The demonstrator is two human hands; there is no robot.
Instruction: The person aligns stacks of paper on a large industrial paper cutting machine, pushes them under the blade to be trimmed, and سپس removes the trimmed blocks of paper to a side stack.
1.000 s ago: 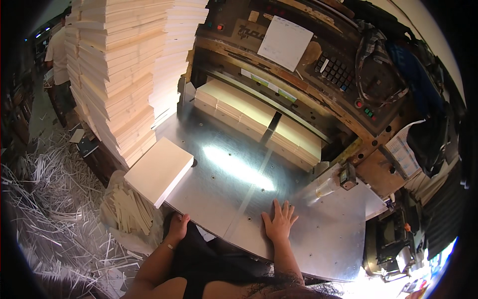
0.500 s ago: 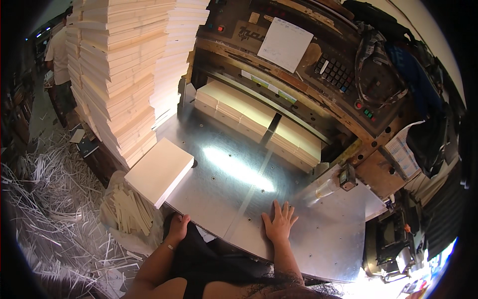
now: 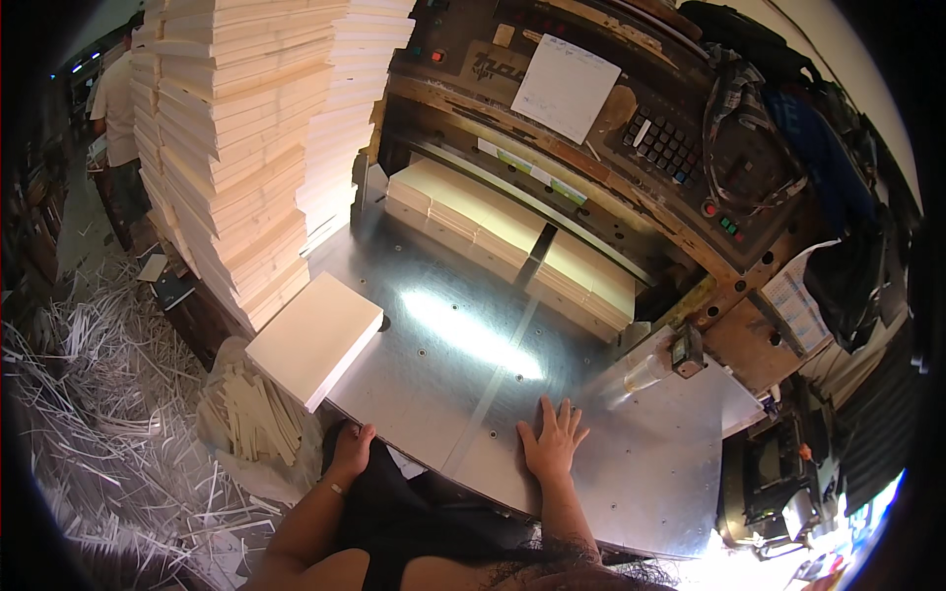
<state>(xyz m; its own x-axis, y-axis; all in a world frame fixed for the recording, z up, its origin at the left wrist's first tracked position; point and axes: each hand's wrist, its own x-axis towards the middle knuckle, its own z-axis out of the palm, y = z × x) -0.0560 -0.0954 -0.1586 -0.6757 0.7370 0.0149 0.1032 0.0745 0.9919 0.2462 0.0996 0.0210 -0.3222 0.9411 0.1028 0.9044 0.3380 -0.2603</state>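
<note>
My right hand (image 3: pixel 554 443) lies flat on the metal table (image 3: pixel 424 419) of a paper cutting machine, its fingers spread and nothing under them but the bare plate. At the front edge of that table, my left hand (image 3: pixel 352 453) is closed with its thumb up. What its fingers hold, if anything, is hidden. Just above it, a block of cream paper (image 3: pixel 315 335) rests at the table's left corner and overhangs the edge. Under the machine's crossbar sits a row of cream paper stacks (image 3: pixel 463 222), split by a dark strip (image 3: pixel 535 256).
Tall piles of cut paper (image 3: pixel 246 148) rise behind the block on the left. Paper strips (image 3: pixel 128 394) and a filled plastic bag (image 3: pixel 258 419) lie lower left. A control panel with a keypad (image 3: pixel 665 148) and a white sheet (image 3: pixel 565 87) spans the back. A person (image 3: pixel 116 108) stands far left.
</note>
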